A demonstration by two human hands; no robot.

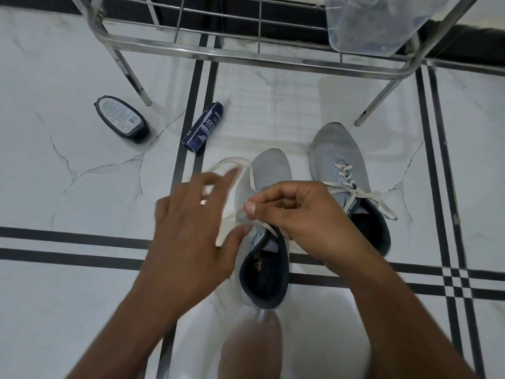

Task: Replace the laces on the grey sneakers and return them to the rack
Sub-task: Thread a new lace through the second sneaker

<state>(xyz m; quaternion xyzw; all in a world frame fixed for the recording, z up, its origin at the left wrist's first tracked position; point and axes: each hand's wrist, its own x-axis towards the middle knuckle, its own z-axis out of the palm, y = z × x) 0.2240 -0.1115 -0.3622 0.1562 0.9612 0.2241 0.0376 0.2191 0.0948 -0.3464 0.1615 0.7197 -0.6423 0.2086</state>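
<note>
While both hands work over the near sneaker (269, 214):
Right hand (297, 212): pinches white lace (252, 179).
Left hand (191, 222): blurred, fingers spread, grasping nothing.
Far sneaker (344, 170): laced, on floor (82, 296).

I am at home, down on the floor (82, 187). It has shiny white tiles with black lines. A metal shoe rack (246, 54) stands at the far side. Two grey sneakers (338, 165) sit near me, and a shoe cleaner can (203, 127) lies on the left.
</note>
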